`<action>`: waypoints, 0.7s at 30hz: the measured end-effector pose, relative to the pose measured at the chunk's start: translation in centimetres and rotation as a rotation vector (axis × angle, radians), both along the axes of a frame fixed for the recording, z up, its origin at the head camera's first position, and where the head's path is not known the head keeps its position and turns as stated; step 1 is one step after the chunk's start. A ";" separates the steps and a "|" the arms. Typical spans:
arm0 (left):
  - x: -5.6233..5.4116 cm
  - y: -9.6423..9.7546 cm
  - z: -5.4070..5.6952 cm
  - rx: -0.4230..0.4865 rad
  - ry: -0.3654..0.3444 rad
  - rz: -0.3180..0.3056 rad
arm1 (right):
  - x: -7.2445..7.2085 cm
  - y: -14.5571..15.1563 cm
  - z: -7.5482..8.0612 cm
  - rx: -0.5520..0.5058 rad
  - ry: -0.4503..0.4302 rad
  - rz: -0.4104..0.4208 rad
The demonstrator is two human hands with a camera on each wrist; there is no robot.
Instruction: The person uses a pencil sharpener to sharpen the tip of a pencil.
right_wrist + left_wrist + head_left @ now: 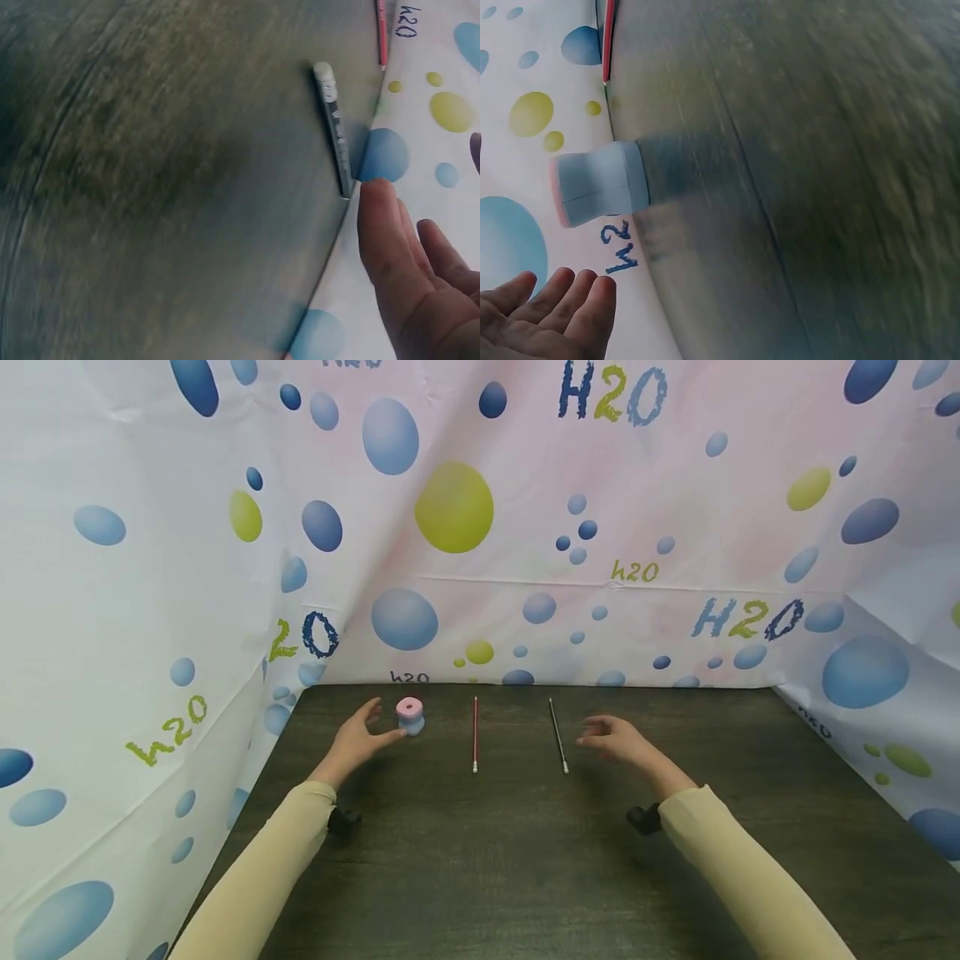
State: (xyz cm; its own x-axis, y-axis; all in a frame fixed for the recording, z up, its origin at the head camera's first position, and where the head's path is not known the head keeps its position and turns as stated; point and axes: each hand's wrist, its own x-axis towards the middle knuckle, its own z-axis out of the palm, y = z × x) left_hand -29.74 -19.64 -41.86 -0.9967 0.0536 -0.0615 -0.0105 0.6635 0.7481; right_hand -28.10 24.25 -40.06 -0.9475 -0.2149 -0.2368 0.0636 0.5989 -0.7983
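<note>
A small waisted pencil sharpener point(410, 717), light blue with a pink top that has a dark hole, stands upright at the back left of the table. Close on its left is my left hand point(358, 737), thumb and fingers spread; the left wrist view shows the fingers point(589, 307) apart from the sharpener point(600, 184). Whether the thumb touches it I cannot tell. A red pencil point(475, 735) lies to the right of the sharpener. Farther right is a black pencil point(558, 737) with a white eraser. Just beside that one hovers my right hand point(615, 739), fingers loosely extended, holding nothing.
The dark wooden table point(480, 868) ends at a white sheet point(675, 510) printed with coloured bubbles and "H2O", which rises at the back and both sides. Black wrist mounts point(645, 818) show below the sleeves.
</note>
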 end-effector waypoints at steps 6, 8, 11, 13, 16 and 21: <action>-0.9 0.7 -0.6 0.096 -0.054 0.009 | -1.0 -0.4 -0.9 -0.087 -0.083 -0.019; -1.2 0.9 -0.7 0.121 -0.057 0.013 | -1.3 -0.6 -1.2 -0.111 -0.095 -0.021; -1.4 1.2 -0.8 0.137 -0.058 0.015 | -1.9 -0.8 -1.4 -0.130 -0.106 -0.023; -1.6 1.3 -0.8 0.140 -0.060 0.021 | -2.1 -1.0 -1.5 -0.127 -0.111 -0.024; -1.7 1.6 -0.8 0.131 -0.071 0.029 | -2.4 -1.3 -1.7 -0.117 -0.129 -0.022; -2.3 1.6 -1.1 0.157 -0.093 0.038 | -3.0 -2.0 -2.0 -0.088 -0.159 -0.054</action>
State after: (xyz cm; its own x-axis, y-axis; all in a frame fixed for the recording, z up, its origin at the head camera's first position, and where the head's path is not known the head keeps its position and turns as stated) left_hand -32.07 -18.01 -42.98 -0.9885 0.0327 -0.1474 -0.1071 0.5361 0.8373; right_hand -31.14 22.28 -42.04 -0.9102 -0.1910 -0.3674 0.2239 0.5193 -0.8247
